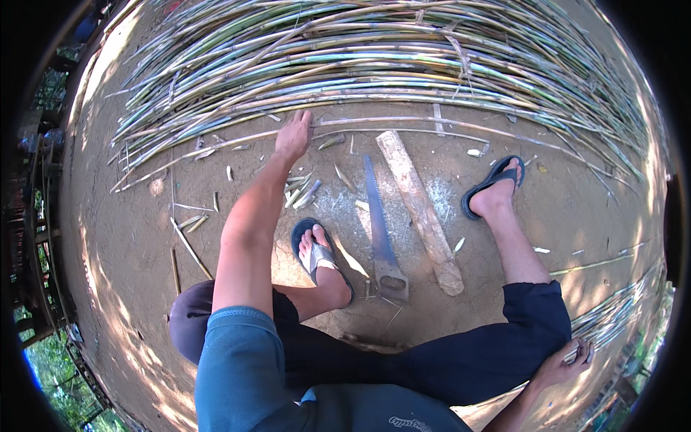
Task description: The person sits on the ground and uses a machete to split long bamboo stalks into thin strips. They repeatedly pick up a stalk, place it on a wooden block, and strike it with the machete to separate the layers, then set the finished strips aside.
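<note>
My left hand (294,135) is stretched out over a long thin cane (403,121) that lies just in front of the big pile of canes (345,61). Its fingers point toward the pile, and the palm side is hidden. At the lower right, beside my bent knee, my right hand (565,366) has curled fingers. Something pale shows between them, too small to make out. On the ground between my feet lie a handsaw (381,223), its handle toward me, and a rough wooden beam (419,209) slanting beside it.
Short cane offcuts (302,191) and pale sawdust (439,194) are scattered about the saw. A second bundle of thin canes (612,313) lies at the right, near my right hand. My sandalled feet stand on either side of the beam. A thin stick (191,248) lies at the left.
</note>
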A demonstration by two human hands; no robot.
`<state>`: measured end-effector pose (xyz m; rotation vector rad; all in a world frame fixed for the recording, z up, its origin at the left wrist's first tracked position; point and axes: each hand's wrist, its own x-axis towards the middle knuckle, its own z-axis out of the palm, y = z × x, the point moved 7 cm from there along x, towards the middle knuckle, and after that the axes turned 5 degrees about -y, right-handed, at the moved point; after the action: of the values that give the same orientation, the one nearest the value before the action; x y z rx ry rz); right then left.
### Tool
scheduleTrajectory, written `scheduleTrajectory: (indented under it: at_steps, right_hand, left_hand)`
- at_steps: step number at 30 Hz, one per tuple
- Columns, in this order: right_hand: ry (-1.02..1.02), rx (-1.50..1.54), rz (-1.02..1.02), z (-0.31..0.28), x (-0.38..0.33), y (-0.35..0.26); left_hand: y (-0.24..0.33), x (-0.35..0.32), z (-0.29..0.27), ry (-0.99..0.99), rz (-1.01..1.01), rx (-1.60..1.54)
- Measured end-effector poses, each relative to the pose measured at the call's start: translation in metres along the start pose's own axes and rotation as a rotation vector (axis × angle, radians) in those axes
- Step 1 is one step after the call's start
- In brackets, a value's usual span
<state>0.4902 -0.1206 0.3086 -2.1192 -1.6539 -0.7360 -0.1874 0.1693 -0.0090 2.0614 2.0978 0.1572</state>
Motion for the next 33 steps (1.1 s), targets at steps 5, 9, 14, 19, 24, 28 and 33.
scheduleTrajectory:
  at_steps: [5, 9, 14, 19, 24, 28, 33]
  right_hand:
    - [-0.059, 0.300, 0.025, 0.003, 0.015, -0.062]
    - [-0.387, 1.030, 0.259, 0.069, 0.015, -0.131]
    - [-0.877, 1.720, 0.837, 0.172, -0.005, -0.236]
    - [-0.732, 1.748, 0.936, 0.188, 0.009, -0.253]
    - [-0.222, 1.813, 1.185, 0.245, 0.057, -0.156]
    - [-0.211, 1.642, 1.227, 0.334, 0.140, -0.040]
    - [-0.348, 0.742, 0.876, 0.327, 0.196, 0.063]
  left_hand:
    - [0.082, -0.016, -0.076, 0.183, 0.280, -0.052]
    - [0.195, -0.049, -0.119, 0.135, 0.450, -0.047]
    - [0.328, -0.119, -0.149, -0.008, 0.538, -0.091]
    - [0.320, -0.156, -0.171, -0.084, 0.414, -0.094]
    - [0.166, -0.177, -0.194, -0.249, 0.184, 0.084]
    - [0.000, -0.234, -0.247, -0.199, -0.049, 0.095]
    - [-0.093, -0.264, -0.242, -0.155, -0.252, 0.179]
